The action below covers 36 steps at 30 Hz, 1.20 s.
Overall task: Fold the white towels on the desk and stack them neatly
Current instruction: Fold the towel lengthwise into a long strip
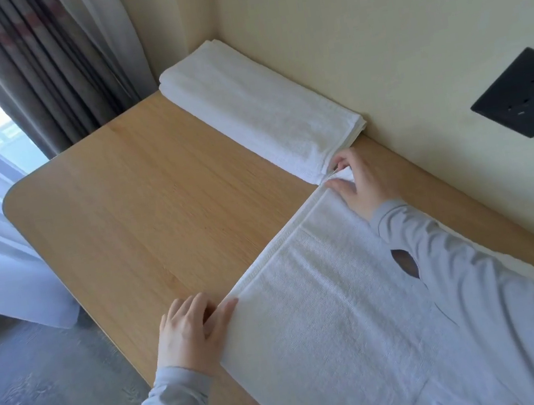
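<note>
1. Fingers of the right hand curl round a bunched corner of the white towel, gripping it just beside the stack of folded towels.
2. Left hand pinches the other corner of the same hemmed short end, thumb on top of the cloth and fingers curled at its edge.
3. White towel lies flat on the desk, near the wall-side edge. Its long axis runs from the held end back toward the person, and the held end faces the desk's far end.
4. Stack of folded towels sits in the desk's far corner, its long side against the wall.
5. Judged by its looped weave, the white towel is soft, light and limp. It will likely sag between grips, so the two corners seem the best hold, with the hem kept taut.
</note>
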Motion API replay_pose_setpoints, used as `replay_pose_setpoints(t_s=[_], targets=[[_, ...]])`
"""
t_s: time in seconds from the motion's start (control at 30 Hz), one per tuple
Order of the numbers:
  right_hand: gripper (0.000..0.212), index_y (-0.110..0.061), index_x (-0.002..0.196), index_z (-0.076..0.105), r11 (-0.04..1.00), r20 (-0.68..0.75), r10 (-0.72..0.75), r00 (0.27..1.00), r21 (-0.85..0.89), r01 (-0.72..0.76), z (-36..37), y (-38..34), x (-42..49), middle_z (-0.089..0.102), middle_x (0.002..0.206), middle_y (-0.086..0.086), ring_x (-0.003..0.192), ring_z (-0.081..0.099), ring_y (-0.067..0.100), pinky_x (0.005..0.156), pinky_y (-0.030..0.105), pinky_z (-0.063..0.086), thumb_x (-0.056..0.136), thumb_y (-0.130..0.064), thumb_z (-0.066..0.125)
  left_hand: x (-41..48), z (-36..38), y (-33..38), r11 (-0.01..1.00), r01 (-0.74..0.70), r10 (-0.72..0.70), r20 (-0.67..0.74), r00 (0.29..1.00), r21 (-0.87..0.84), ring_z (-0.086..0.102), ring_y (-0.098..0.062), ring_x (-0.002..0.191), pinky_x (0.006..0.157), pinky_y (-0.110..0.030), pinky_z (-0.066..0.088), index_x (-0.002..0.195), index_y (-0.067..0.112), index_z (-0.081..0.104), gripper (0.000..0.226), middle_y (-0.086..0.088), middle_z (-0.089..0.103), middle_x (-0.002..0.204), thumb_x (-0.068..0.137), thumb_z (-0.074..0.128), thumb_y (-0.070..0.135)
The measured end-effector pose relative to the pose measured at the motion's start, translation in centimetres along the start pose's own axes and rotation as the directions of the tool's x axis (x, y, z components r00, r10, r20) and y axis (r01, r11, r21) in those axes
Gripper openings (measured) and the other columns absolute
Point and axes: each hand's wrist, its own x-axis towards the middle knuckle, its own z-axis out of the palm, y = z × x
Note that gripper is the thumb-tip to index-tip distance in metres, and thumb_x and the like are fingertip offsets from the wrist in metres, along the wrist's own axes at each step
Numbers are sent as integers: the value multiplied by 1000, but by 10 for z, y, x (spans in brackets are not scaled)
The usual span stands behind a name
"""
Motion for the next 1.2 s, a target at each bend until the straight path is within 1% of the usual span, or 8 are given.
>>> replay_pose_setpoints(t_s=[0.17,0.3,0.43,0.57,0.73,0.87,1.07,1.2], targets=[[30,1,101,55,996,-145,3,989,90,10,2,0,-7,47,104,6,87,47,14,76,1,36,78,-8,72,-5,0,-1,999,-51,51,-29,998,-3,34,-16,59,58,-31,32,55,18,39,52,19,28,58,84,38,61],[32,-10,78,52,979,-28,200,979,-46,-201,1,11,2,55,80,6,68,49,19,62,30,40,81,-38,69,-7,3,-12,996,-91,91,-34,995,-21,39,-15,60,56,-23,34,57,6,57,57,3,45,57,91,38,48],[56,-18,52,28,951,50,283,958,-141,-274,-6,10,24,31,49,-4,47,29,15,45,30,21,82,-54,59,-4,5,-14,992,-129,129,-22,991,-14,44,-17,60,56,-24,35,59,4,60,69,-3,51,59,94,28,54],[56,-15,61,52,862,108,363,926,-417,-289,-3,4,35,54,64,4,63,50,25,51,29,31,88,-63,40,-6,-1,-4,999,-42,43,-45,998,14,53,-30,67,65,-38,46,70,-1,62,58,-11,57,70,89,37,48],[26,-3,97,61,870,-262,-212,941,-490,59,-2,-31,-6,63,98,14,88,59,33,75,40,46,96,-19,40,-17,20,63,958,-154,165,-27,986,241,57,-37,114,90,-45,43,117,3,63,48,-16,61,124,88,41,35],[40,-4,126,56,739,246,-626,740,-117,664,37,-62,-90,54,135,11,129,45,27,108,43,30,94,-23,43,-22,34,71,927,-203,145,197,970,317,44,-32,129,104,-45,28,134,6,49,65,-10,46,141,88,35,49],[48,-19,146,26,891,304,-154,940,-368,265,2,15,-42,23,155,-3,144,17,12,115,25,-1,100,-29,36,-22,37,58,930,-170,84,262,961,327,32,-28,137,110,-44,19,143,13,37,70,-7,37,148,91,20,57],[49,-21,148,23,905,322,-106,941,-361,226,5,31,-31,20,156,-9,143,9,1,110,9,-6,101,-28,32,-19,38,59,928,-149,60,256,965,342,33,-26,137,111,-42,18,144,13,35,70,-7,38,148,88,27,56]])
